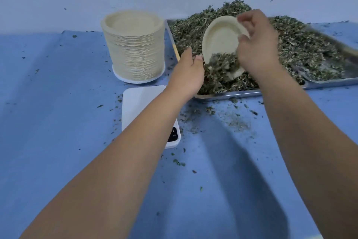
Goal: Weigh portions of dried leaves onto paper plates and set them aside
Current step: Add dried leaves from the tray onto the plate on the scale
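Note:
My right hand (256, 45) grips the rim of a cream paper plate (220, 35), tilted steeply over the metal tray (232, 94). Dried green leaves (222, 63) sit in the plate's low edge, which dips into the big heap of leaves (302, 45) on the tray. My left hand (188, 73) is at the plate's lower left edge with its fingers in the leaves; whether they hold any is hidden. A white digital scale (139, 103) lies in front of the tray, nothing on it, partly covered by my left forearm.
A tall stack of paper plates (133, 47) stands left of the tray. Leaf crumbs (232, 120) litter the blue table cover (58, 122) near the tray and scale. A pale wall runs along the back.

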